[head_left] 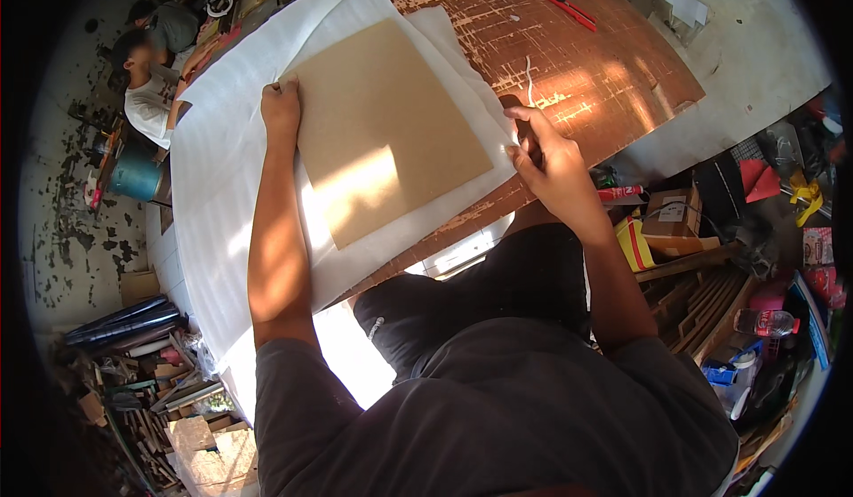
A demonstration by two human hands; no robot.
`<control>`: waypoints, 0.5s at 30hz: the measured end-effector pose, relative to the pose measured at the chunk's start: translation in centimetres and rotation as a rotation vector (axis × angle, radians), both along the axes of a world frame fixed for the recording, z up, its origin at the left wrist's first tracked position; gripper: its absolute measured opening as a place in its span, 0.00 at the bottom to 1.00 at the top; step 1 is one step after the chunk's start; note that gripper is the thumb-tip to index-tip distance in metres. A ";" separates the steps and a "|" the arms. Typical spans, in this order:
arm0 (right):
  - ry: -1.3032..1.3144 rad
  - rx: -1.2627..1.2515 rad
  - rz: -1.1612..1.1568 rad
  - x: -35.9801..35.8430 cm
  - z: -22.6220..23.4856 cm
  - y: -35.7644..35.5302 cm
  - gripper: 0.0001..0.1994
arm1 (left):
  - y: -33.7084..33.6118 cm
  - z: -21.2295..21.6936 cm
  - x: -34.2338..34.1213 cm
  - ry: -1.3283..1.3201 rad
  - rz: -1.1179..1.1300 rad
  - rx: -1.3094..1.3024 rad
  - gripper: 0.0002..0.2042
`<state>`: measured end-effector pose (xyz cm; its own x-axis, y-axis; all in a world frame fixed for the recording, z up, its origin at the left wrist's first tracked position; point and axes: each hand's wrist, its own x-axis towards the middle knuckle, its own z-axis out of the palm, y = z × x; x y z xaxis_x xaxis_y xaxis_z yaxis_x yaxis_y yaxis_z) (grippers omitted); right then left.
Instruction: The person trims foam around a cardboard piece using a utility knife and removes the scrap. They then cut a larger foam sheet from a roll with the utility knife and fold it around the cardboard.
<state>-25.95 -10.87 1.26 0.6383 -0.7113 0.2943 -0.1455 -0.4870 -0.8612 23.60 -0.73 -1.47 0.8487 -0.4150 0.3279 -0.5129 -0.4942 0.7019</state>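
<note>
**A:** Biggest thing under our fingers is the worn reddish worktable (604, 62), scratched paint all over. It runs out well past our fingertips on the right side.

**B:** Yep, and over it we've got the white foam sheet (222, 142), draped across the table and hanging off the edge on our left, under both hands. On top of that sits the brown board (382, 124), flat, between our two hands.

**A:** Left hand (281, 102) is down at the board's far left corner, fingers curled and pressing right where the board's edge meets the foam. Not gripping anything that we can see, just pinning it.

**B:** Right hand (544, 155) is at the foam's right edge, just beside the board's right side. Fingers are clenched around something dark, looks like a handle (514, 103) poking out past the knuckles. We can't tell what tool it is, the hand hides most of it.

**A:** Thin white strip (529, 78) lies on the bare table just beyond those right fingers.

**B:** And far past them, near the table's far edge, the red cutter (563, 5), well apart from either hand.

**A:** Off beyond our left fingertips, past the foam, another person (147, 97) in a white shirt is sitting low.
</note>
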 end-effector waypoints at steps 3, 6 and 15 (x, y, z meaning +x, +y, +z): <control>-0.016 -0.258 0.025 0.5 -0.2 -0.1 0.18 | -0.2 0.0 -0.7 -0.008 -0.013 -0.005 0.29; 0.055 -0.347 0.017 0.4 -0.5 0.0 0.16 | -0.5 -0.3 -1.3 -0.030 -0.026 -0.008 0.29; 0.200 -0.280 0.049 0.0 0.3 0.2 0.23 | -1.3 -0.6 -2.9 -0.179 -0.037 0.012 0.27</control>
